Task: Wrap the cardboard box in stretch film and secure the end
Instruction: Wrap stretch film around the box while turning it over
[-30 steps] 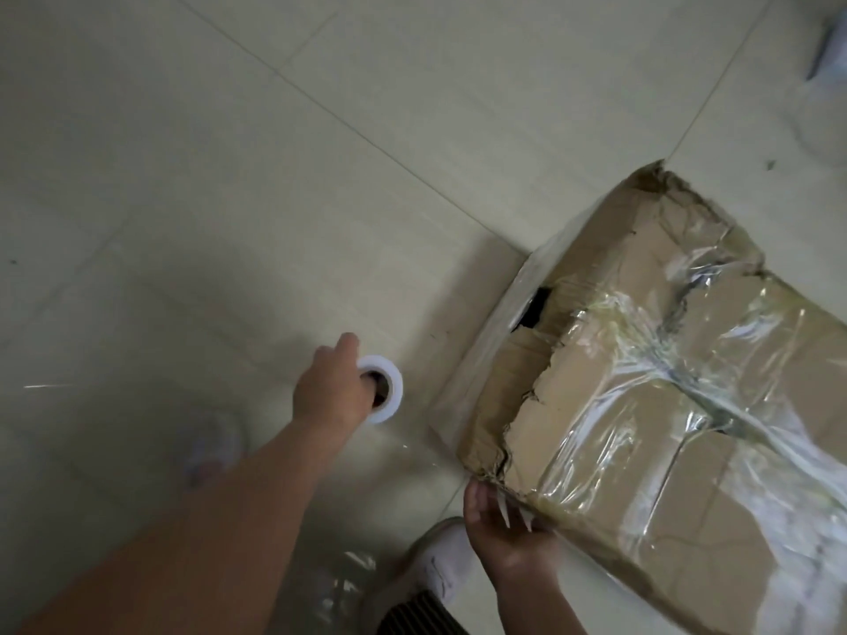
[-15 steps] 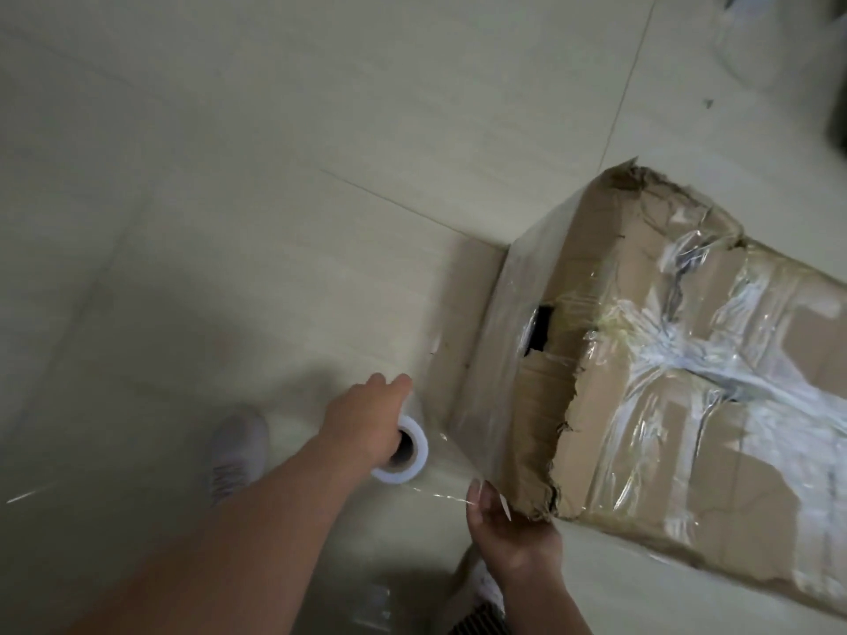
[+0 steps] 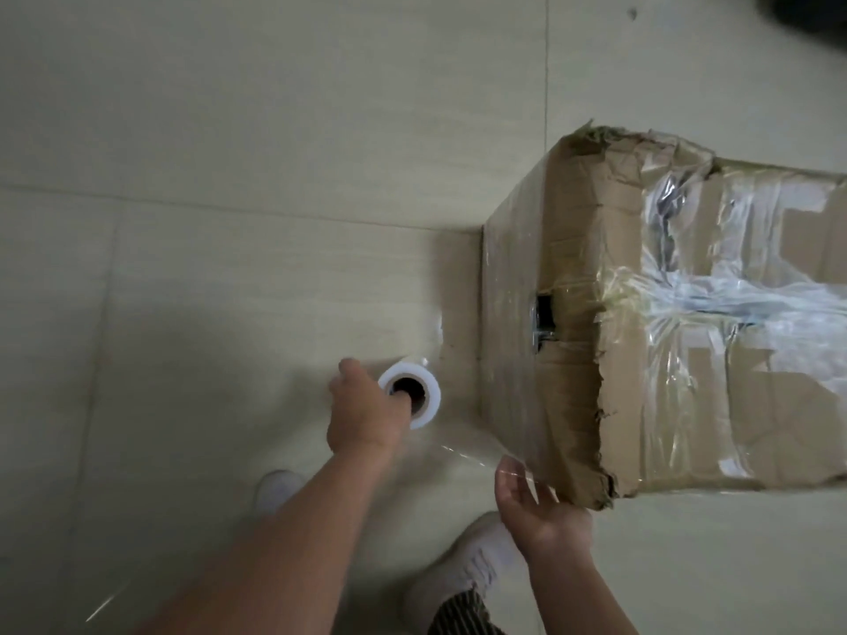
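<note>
A battered cardboard box stands on the floor at the right, its torn top and sides under layers of clear stretch film. My left hand grips a white roll of stretch film, with a finger or thumb down inside the core, held upright to the left of the box. A clear sheet of film runs from the roll to the box's near corner. My right hand rests with straight fingers against that lower near corner, touching the film there.
Pale floor tiles spread to the left and behind the box. My two white shoes stand below the hands, one partly hidden by my left arm. A dark object sits at the top right corner.
The view has swung round the box's end. My left hand carried the roll further along beside the box while film paid out. My right hand stayed at the near corner.
</note>
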